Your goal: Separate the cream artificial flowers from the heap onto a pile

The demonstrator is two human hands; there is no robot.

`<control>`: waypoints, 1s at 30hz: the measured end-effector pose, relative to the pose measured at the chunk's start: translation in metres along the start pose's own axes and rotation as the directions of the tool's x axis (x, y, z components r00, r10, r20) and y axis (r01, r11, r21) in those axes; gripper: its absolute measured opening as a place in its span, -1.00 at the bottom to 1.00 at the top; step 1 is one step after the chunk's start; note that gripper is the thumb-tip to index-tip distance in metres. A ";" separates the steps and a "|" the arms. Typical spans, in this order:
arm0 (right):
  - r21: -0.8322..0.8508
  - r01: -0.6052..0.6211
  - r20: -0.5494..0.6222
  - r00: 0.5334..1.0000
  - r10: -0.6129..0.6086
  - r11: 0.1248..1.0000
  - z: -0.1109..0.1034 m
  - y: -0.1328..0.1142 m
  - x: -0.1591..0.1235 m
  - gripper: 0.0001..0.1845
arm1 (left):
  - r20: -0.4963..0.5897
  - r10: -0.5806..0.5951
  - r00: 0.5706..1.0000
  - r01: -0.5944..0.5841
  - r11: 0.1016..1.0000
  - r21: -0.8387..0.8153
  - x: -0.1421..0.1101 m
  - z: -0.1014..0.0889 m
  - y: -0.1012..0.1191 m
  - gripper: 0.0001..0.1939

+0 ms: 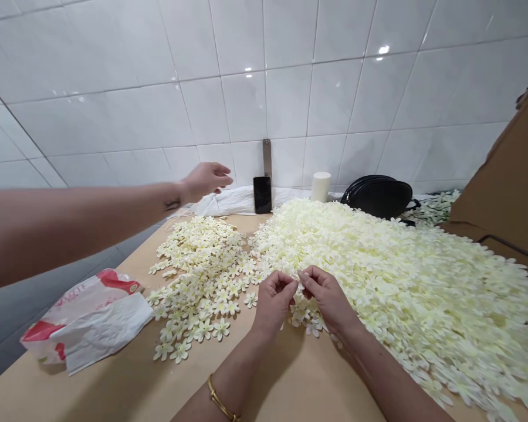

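Note:
My left hand (271, 305), with a gold bangle on its wrist, is closed in a pinch above the table, thumb against the bent forefinger. Close beside it, fingertips almost meeting, my right hand (328, 296) is pinched as well. Whatever sits between the fingertips is too small or hidden to name. Both hands are at the near edge of a big heap of pale cream artificial flower heads (378, 264). To their left spreads a smaller pile of similar yellow-centred flower heads (202, 264), some lying singly on the brown tabletop (158, 392).
Another person's hand (206, 180) and forearm reach in from the left. A tissue pack (88, 305) lies at the table's left edge. Along the tiled wall stand a phone (263, 194), a white cylinder (321, 186) and a black pouch (378, 196). Brown cardboard (506, 176) rises at right.

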State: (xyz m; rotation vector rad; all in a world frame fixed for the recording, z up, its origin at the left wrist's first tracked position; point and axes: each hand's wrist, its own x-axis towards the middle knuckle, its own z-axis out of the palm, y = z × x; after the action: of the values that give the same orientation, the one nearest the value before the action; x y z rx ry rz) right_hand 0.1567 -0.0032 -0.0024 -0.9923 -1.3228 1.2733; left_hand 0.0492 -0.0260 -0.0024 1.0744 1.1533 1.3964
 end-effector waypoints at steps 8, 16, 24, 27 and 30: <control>-0.137 0.050 0.061 0.997 -0.042 0.989 0.004 0.005 -0.002 -0.64 | 0.082 0.009 0.997 0.001 0.992 -0.122 -0.001 0.003 0.004 -0.77; 0.130 -0.049 0.109 0.993 0.034 0.990 0.008 0.002 -0.001 -0.60 | 0.031 0.030 0.999 -0.025 0.985 -0.173 0.003 -0.001 -0.002 -0.76; 0.128 -0.083 0.081 0.994 0.073 0.988 0.008 0.001 -0.002 -0.59 | 0.070 -0.015 0.997 0.030 0.975 -0.220 0.005 0.001 -0.004 -0.72; 0.048 -0.036 0.063 0.997 0.033 0.998 0.008 0.002 -0.002 -0.57 | 0.069 -0.028 0.997 0.045 0.965 -0.257 0.004 0.002 -0.004 -0.73; -0.062 -0.006 0.080 0.997 0.010 0.998 0.007 0.004 -0.001 -0.54 | 0.071 -0.059 0.996 0.078 0.944 -0.321 0.005 0.002 -0.005 -0.71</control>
State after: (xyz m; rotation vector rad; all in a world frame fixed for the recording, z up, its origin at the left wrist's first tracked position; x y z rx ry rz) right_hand 0.1497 -0.0048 -0.0060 -0.9987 -1.4283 1.2970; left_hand 0.0512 -0.0208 -0.0065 0.8284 0.8712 1.4291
